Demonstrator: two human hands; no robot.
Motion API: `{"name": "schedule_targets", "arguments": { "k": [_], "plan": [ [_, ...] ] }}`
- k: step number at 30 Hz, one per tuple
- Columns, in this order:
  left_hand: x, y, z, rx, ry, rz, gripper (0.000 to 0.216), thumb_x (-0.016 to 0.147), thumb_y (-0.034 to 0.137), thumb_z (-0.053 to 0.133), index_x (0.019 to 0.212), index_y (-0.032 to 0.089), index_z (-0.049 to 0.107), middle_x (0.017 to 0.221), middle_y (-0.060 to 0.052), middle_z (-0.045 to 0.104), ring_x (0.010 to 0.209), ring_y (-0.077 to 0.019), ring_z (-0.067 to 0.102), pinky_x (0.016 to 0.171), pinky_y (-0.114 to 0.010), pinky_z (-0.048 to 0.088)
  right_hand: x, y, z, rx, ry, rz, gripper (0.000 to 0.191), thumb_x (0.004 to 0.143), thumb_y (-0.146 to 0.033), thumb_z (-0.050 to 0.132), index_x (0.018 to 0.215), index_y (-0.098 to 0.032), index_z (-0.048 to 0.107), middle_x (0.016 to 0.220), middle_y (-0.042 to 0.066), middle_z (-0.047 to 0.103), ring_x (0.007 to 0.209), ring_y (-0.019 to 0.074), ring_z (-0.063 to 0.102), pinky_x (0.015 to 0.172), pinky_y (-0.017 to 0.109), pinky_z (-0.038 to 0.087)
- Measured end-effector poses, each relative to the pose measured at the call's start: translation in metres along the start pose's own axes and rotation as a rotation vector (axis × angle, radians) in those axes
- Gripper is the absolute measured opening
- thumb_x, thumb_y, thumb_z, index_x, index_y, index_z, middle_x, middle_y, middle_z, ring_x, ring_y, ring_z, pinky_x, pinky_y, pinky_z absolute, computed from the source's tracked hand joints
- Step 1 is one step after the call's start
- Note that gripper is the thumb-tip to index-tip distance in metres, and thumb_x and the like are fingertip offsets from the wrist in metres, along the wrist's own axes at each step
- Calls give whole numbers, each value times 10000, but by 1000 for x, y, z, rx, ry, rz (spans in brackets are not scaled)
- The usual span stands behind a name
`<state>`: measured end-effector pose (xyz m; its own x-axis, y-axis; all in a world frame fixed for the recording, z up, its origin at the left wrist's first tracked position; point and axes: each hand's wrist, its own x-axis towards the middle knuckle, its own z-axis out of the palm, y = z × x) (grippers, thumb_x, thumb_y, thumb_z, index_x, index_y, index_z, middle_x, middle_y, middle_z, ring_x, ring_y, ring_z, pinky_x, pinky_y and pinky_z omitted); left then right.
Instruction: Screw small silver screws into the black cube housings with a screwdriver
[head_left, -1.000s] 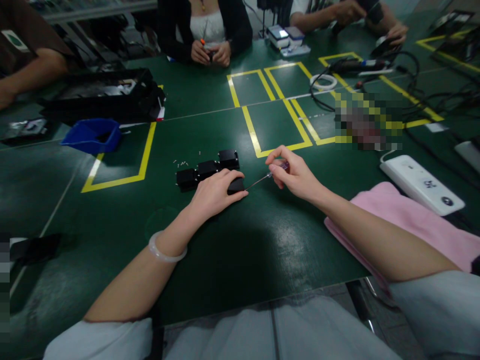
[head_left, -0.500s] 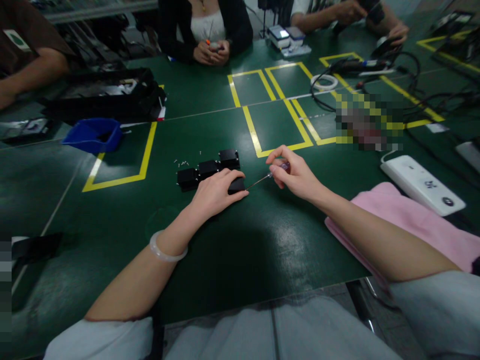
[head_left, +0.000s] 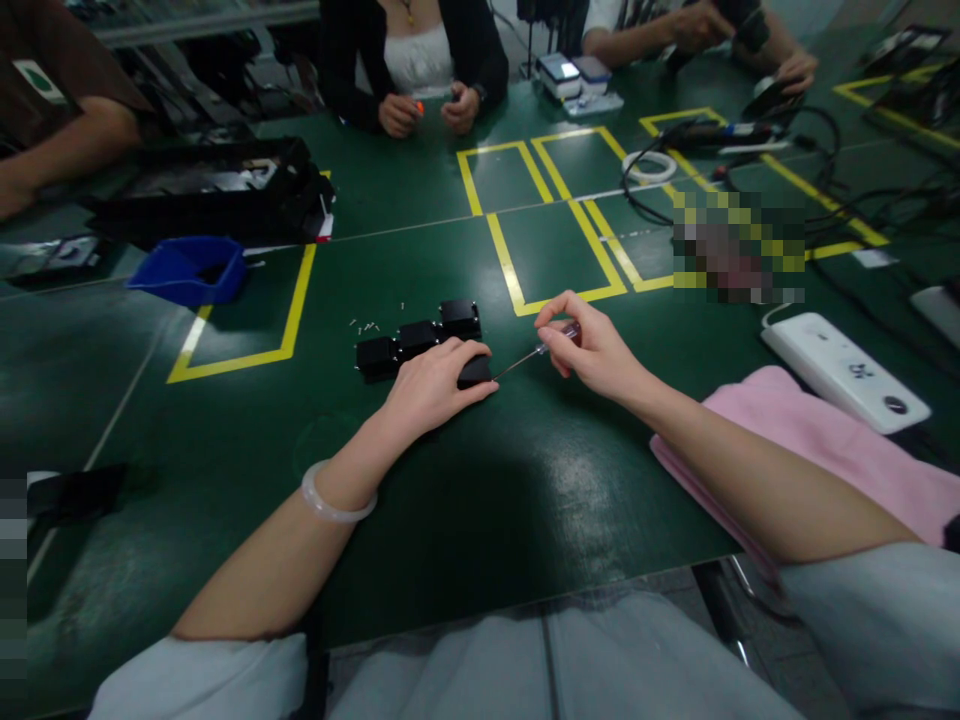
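Note:
My left hand is closed around a small black box-like part lying on the green table. In my right hand is a screwdriver with a clear purplish handle, gripped by the fingertips. Its thin shaft slants down to the left, and the tip meets the right edge of the held part, near my left thumb. Just beyond my left hand sit more black parts of the same kind, a left one, a middle one and a right one. Several tiny screws lie loose behind them.
A blue bin and a long black housing stand at the left. To the right are a pink cloth, a white power strip and black cables. Other people sit across the table; one person's hands rest opposite.
My hands, the screwdriver and the black part hold nearly the same pose. Across the table, the person's two hands have moved apart.

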<state>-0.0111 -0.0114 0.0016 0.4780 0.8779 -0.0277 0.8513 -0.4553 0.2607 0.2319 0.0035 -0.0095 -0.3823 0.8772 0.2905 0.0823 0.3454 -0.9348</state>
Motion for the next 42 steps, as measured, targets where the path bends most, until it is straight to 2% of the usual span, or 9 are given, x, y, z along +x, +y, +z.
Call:
{"name": "schedule_targets", "arguments": {
  "k": [5, 10, 16, 23, 27, 32, 36, 42],
  "plan": [
    [0, -1, 1, 3, 9, 3, 482, 926, 586, 536, 1306, 292, 563, 1251, -53, 637, 1093, -282, 634, 807, -364, 513, 0, 1, -1, -20, 9, -1, 99, 976, -269, 552, 991, -211, 474, 545, -113, 474, 414, 60, 451, 440, 211, 334],
    [0, -1, 2, 9, 9, 7, 473, 927, 583, 541, 1297, 290, 564, 1241, -50, 639, 1087, -278, 640, 806, -359, 511, 1, -1, 0, -53, 16, 30, 156, 974, -321, 562, 895, -211, 486, 499, -109, 453, 386, 60, 430, 397, 209, 278],
    [1, -1, 1, 13, 9, 1, 459, 923, 575, 554, 1286, 294, 569, 1237, -48, 643, 1085, -280, 643, 806, -359, 509, 1, 2, 0, -7, 18, -6, 98, 957, -248, 565, 995, -216, 481, 556, -112, 476, 407, 57, 450, 426, 209, 322],
    [1, -1, 1, 10, 0, 3, 470, 928, 572, 545, 1302, 290, 558, 1243, -53, 636, 1079, -274, 638, 795, -351, 507, 1, -3, -2, -47, -8, 38, 161, 976, -312, 560, 870, -209, 497, 497, -103, 460, 389, 58, 435, 404, 211, 285],
    [1, -2, 1, 6, 2, 7, 468, 928, 575, 541, 1301, 292, 557, 1236, -51, 636, 1072, -274, 638, 791, -351, 507, 1, -3, -1, -22, -10, 23, 64, 965, -237, 545, 959, -213, 486, 518, -112, 460, 394, 62, 442, 410, 210, 302],
    [0, -1, 0, 0, 0, 3, 478, 926, 579, 540, 1300, 283, 565, 1226, -53, 635, 1069, -271, 638, 798, -357, 511, 0, -1, -1, -16, -6, 7, 85, 947, -194, 538, 1005, -214, 479, 561, -109, 473, 415, 60, 451, 434, 212, 328],
    [1, 0, 0, -2, 0, 1, 473, 925, 574, 546, 1295, 280, 568, 1220, -49, 640, 1072, -269, 640, 800, -358, 513, 1, -1, -1, -20, -2, 12, 62, 959, -238, 547, 961, -208, 493, 543, -104, 474, 419, 64, 458, 437, 212, 340],
    [1, 0, 0, 7, 1, -3, 469, 919, 575, 557, 1289, 287, 568, 1211, -44, 644, 1060, -272, 644, 779, -356, 510, 0, 1, 0, -11, 23, 38, 189, 981, -363, 556, 885, -209, 505, 499, -105, 452, 396, 65, 440, 408, 208, 320]
  ]
}}
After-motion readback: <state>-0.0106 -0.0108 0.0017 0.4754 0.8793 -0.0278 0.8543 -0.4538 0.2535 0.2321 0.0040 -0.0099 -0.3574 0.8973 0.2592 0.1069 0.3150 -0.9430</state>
